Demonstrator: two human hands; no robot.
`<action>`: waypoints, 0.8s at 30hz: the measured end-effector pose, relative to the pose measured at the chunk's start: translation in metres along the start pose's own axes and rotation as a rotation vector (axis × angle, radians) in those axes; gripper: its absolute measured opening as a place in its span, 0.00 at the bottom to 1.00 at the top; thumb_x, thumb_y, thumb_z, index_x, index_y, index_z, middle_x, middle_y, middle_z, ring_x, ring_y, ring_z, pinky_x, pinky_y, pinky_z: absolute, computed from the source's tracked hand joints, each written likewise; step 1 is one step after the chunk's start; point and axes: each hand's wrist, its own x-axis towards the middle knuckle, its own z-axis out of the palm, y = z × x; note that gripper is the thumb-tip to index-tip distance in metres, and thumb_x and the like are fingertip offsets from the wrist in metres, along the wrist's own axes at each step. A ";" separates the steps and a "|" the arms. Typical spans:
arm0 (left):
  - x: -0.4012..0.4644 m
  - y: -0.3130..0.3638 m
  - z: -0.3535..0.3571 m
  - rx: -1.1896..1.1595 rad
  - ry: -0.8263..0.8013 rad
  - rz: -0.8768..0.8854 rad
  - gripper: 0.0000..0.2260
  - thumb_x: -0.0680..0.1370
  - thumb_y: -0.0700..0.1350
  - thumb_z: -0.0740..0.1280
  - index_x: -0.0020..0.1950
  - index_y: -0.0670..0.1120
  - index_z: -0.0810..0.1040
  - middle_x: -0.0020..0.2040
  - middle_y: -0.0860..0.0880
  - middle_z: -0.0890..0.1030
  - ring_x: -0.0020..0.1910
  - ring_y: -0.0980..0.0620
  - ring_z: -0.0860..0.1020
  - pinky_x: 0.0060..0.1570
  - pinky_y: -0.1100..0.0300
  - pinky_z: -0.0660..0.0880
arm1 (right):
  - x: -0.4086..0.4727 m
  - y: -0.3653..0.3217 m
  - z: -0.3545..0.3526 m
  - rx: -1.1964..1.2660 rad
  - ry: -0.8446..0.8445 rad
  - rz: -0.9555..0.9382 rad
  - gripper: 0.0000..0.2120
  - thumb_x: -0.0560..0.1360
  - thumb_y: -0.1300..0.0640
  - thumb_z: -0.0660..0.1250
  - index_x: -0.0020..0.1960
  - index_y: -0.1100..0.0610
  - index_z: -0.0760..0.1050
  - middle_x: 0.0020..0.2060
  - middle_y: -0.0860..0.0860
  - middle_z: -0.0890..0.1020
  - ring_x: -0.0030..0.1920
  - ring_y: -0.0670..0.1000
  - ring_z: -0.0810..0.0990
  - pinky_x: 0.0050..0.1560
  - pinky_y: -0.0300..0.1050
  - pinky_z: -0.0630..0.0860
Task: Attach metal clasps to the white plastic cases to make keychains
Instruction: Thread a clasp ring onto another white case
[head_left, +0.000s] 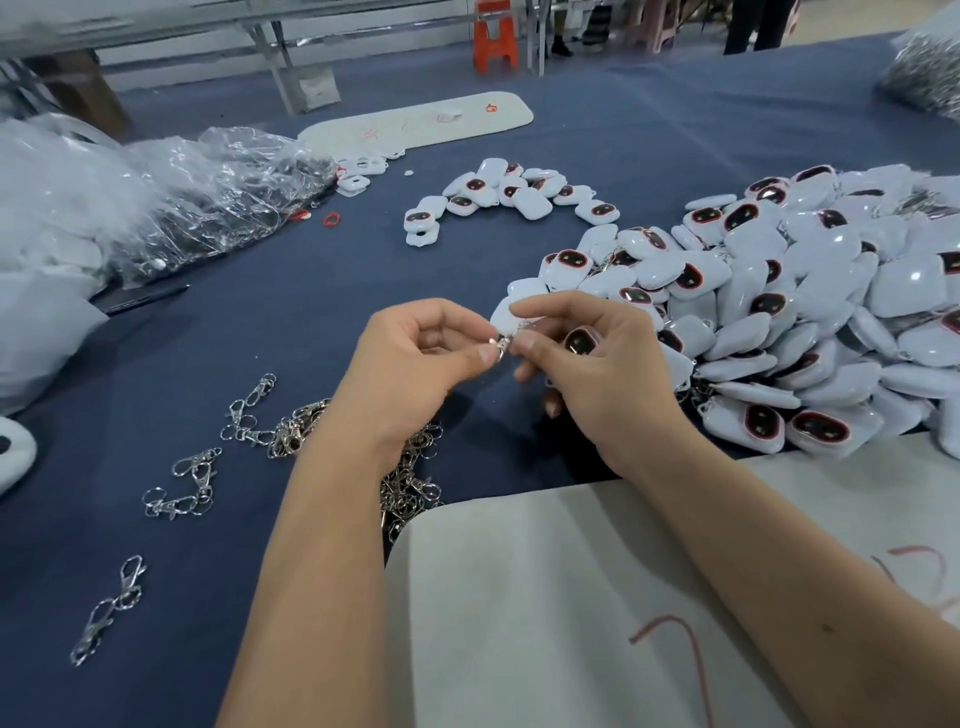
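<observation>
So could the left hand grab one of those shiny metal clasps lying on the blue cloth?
Probably yes. The loose silver metal clasps lie uncovered beside the left hand. But it is pinching a small clasp together with the right hand, so it must let go first.

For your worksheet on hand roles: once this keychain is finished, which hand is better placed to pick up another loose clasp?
Probably the left hand: the loose silver metal clasps lie on its side.
</observation>
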 end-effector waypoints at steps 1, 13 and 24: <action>0.000 0.000 -0.001 0.038 -0.040 0.009 0.05 0.74 0.36 0.76 0.44 0.46 0.84 0.33 0.52 0.80 0.34 0.53 0.74 0.37 0.65 0.71 | 0.000 0.000 -0.001 -0.035 0.010 -0.009 0.07 0.76 0.65 0.74 0.51 0.56 0.82 0.35 0.52 0.85 0.31 0.48 0.83 0.23 0.40 0.72; 0.000 0.002 0.012 0.214 -0.005 0.186 0.04 0.74 0.41 0.77 0.41 0.47 0.85 0.34 0.51 0.80 0.33 0.57 0.72 0.37 0.65 0.72 | 0.000 -0.006 -0.014 -0.553 -0.039 -0.328 0.07 0.73 0.66 0.75 0.43 0.55 0.85 0.32 0.45 0.83 0.34 0.45 0.80 0.37 0.33 0.72; 0.002 0.003 0.018 0.240 0.001 0.214 0.09 0.80 0.39 0.70 0.42 0.50 0.79 0.36 0.57 0.81 0.38 0.56 0.77 0.45 0.54 0.77 | 0.002 -0.006 -0.016 -0.222 -0.070 -0.088 0.07 0.79 0.62 0.72 0.43 0.56 0.84 0.31 0.50 0.83 0.23 0.47 0.74 0.24 0.39 0.72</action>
